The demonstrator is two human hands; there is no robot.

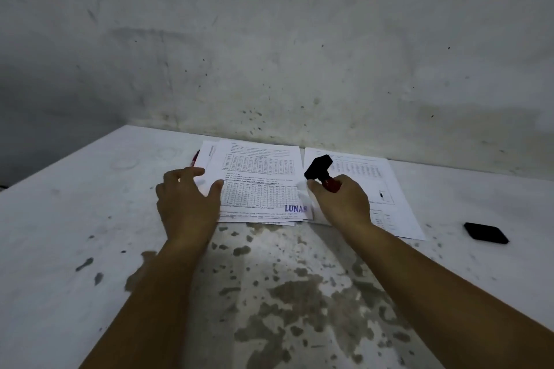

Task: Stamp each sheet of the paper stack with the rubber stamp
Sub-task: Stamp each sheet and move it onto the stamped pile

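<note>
Lying on the worn bench (90,218), the paper stack (263,176) already shows a purple mark on top, so the relaxed left hand (187,203) likely must slide that sheet aside while the right hand (341,203) grips the raised rubber stamp (319,169).

Paper stack (260,176): thin matt white sheets, printed tables. Rubber stamp (319,169): matt black block, glossy red handle (plastic, by look). Table (90,218): rough, white paint flaked off. Wall (269,38): matt, stained plaster.
</note>
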